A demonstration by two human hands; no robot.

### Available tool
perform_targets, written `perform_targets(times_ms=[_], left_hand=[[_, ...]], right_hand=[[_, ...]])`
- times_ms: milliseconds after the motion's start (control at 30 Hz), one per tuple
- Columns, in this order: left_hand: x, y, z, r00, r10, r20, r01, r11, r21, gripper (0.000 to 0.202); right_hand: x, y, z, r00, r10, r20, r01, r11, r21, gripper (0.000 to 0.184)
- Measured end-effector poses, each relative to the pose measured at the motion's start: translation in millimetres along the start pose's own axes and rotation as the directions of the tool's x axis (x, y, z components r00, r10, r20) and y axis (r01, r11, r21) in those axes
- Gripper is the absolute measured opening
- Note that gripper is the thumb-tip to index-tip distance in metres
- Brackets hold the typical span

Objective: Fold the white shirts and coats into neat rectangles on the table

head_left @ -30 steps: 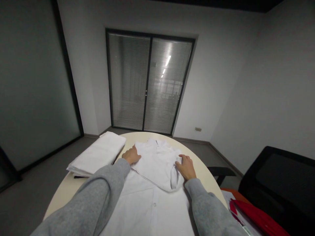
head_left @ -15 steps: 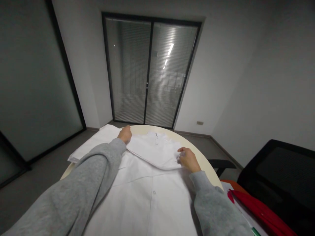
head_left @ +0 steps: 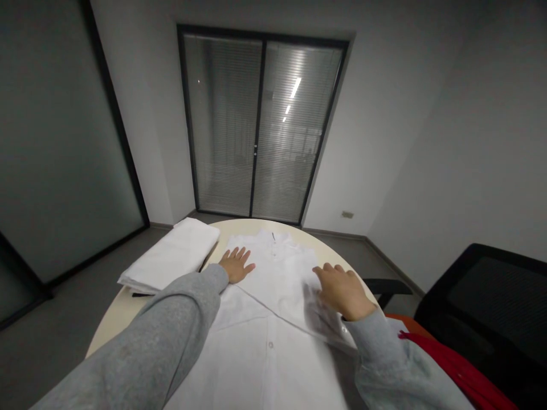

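A white button-up shirt (head_left: 252,364) lies spread on the round table, its collar at the far side and its button line running toward me. Part of its cloth is folded across the upper body, with a slanting edge. My left hand (head_left: 237,266) presses flat on the upper left of the shirt, fingers spread. My right hand (head_left: 344,290) is raised slightly over the right side, its fingers curled at the folded cloth. The fingertips are partly hidden, and a shadow falls below them. A small button shows just under that hand.
A stack of folded white cloth (head_left: 173,256) lies at the table's left edge. The cream table top (head_left: 333,249) shows along its rim. To the right stand a black chair (head_left: 482,307) and a red cloth (head_left: 453,364). Glass doors (head_left: 256,125) are beyond.
My left hand has come nearer from the far left edge and now lies flat on the shirt. My right hand has moved right and toward me. The folded cloth's edge has shifted right and nearer.
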State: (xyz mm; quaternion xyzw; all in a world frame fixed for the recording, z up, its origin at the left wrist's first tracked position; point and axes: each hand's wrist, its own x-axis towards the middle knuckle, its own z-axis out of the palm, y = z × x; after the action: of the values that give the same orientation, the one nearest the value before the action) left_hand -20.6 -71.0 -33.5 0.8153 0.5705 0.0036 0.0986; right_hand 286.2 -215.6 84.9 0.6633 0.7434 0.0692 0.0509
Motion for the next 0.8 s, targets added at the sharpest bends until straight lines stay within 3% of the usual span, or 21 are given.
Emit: perform_targets(times_ms=[100,200,300,367,533,633,733,800], left_hand=[[1.3,-0.5,1.2,1.0,-0.007,-0.01,0.006,1.0,-0.003,0.086],[7.7,-2.3,1.0,0.998,-0.048,-0.036,0.047,0.999,-0.019,0.085],[14.9,-8.0,1.3,0.989,-0.133,-0.069,0.13,0.99,-0.047,0.082],[18.2,-13.3,0.9,0.975,-0.198,-0.095,0.193,0.979,-0.066,0.08],[20.1,-14.7,-3.2,0.927,-0.333,-0.171,0.322,0.943,-0.086,0.08],[21.6,-4.4,-2.2,0.952,-0.194,-0.237,0.187,0.981,-0.051,0.079],[25.0,3.3,3.2,0.978,0.01,-0.211,-0.015,1.0,-0.023,0.077],[27.4,3.2,7.0,0.984,0.021,-0.178,-0.027,0.999,-0.029,0.075]], right_hand=[[8.2,-23.9,16.3,0.967,-0.244,-0.074,0.249,0.966,0.069,0.061],[14.2,-41.3,55.9,0.91,-0.41,-0.055,0.411,0.879,0.24,0.068],[14.3,-44.3,93.7,0.918,-0.391,-0.065,0.39,0.86,0.331,0.064],[13.0,-40.9,106.4,0.924,-0.374,-0.08,0.378,0.857,0.35,0.062],[11.7,-35.4,105.1,0.923,-0.376,-0.083,0.38,0.855,0.352,0.061],[12.1,-37.5,102.4,0.923,-0.377,-0.074,0.378,0.857,0.35,0.062],[11.3,-38.3,102.5,0.922,-0.379,-0.073,0.38,0.856,0.35,0.062],[8.8,-35.5,102.5,0.919,-0.387,-0.07,0.386,0.854,0.35,0.062]])
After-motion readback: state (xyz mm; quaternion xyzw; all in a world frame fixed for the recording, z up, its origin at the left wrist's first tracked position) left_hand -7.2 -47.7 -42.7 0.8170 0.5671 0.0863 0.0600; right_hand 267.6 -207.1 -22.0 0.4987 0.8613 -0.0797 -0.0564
